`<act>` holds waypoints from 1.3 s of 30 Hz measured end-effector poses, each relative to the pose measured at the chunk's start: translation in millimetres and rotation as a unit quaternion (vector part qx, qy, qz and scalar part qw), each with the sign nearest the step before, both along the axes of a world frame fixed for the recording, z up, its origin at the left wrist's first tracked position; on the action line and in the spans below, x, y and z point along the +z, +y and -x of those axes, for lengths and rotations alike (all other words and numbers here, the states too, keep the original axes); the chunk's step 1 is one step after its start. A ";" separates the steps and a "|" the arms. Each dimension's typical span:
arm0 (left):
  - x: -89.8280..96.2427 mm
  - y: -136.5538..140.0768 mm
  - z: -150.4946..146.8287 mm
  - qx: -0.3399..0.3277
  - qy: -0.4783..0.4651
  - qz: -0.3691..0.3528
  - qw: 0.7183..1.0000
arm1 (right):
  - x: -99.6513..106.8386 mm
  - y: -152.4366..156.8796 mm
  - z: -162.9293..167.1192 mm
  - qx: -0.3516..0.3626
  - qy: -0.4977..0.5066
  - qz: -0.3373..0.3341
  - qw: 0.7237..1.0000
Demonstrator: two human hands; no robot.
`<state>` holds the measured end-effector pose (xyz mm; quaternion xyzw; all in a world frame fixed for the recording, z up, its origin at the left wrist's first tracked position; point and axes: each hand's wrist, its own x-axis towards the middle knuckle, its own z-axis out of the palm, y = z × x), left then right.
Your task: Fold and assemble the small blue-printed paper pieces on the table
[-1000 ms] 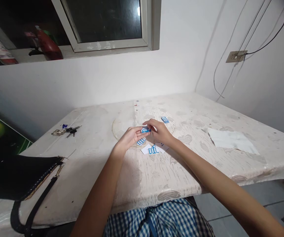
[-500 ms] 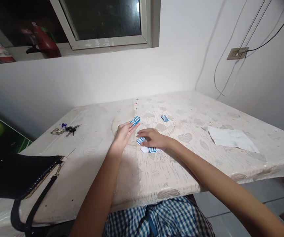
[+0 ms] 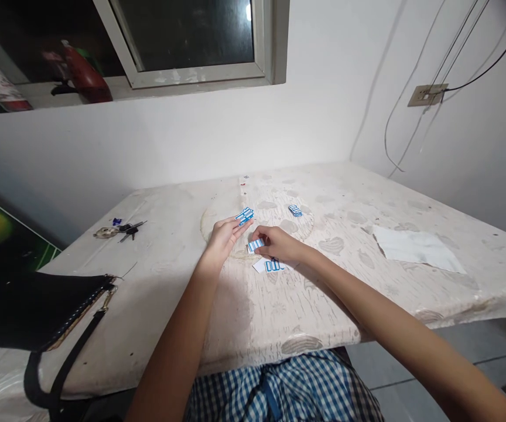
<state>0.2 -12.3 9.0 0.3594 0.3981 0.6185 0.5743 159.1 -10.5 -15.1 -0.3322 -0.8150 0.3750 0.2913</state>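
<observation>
Several blue-and-white cards [image 3: 245, 216] are fanned in my left hand [image 3: 223, 237], which is closed around their lower ends. My right hand [image 3: 278, 242] pinches another blue-and-white card [image 3: 255, 245] between thumb and fingers, low over the table. Just below that hand, more cards [image 3: 274, 266] lie on the tablecloth, one showing blue outlined marks and others white, partly covered by the hand and wrist. Farther back to the right rests a small stack of blue-and-white cards [image 3: 295, 210], apart from both hands.
The table wears a pale patterned cloth [image 3: 218, 293]. Keys [image 3: 130, 230] lie at the left, behind a black bag [image 3: 37, 310] with a strap. A white cloth or paper [image 3: 417, 249] is on the right. Beyond stand a wall and a window ledge with a red bottle [image 3: 86, 73].
My right hand's fingers have closed on the card that lay under them and tilted it up slightly. My left hand keeps its cards; the view has shifted a little.
</observation>
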 end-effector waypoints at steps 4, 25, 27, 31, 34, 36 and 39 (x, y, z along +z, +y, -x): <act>-1.7 0.8 0.2 -0.009 0.004 -0.005 1.000 | -2.9 2.5 -0.4 -0.021 0.042 0.007 0.999; -2.7 -7.4 -6.0 0.064 0.071 0.049 0.994 | -5.5 9.8 -13.2 -0.098 -0.017 -0.082 0.992; -2.7 -8.4 -7.6 0.063 0.085 0.058 0.993 | -3.8 10.4 -15.1 -0.108 0.008 -0.075 0.991; -4.0 -10.5 -14.2 0.052 0.114 0.068 0.990 | 3.7 9.4 -16.5 -0.153 0.100 -0.018 0.983; -5.8 -13.5 -21.5 0.019 0.134 0.065 0.989 | 8.9 6.8 -16.3 -0.174 0.130 0.007 0.976; -6.8 -16.4 -26.1 -0.014 0.147 0.058 0.987 | 9.2 6.0 -15.8 -0.188 0.127 0.008 0.974; -7.9 -19.5 -30.2 -0.054 0.156 0.047 0.985 | 4.7 8.3 -15.0 -0.206 0.115 -0.003 0.972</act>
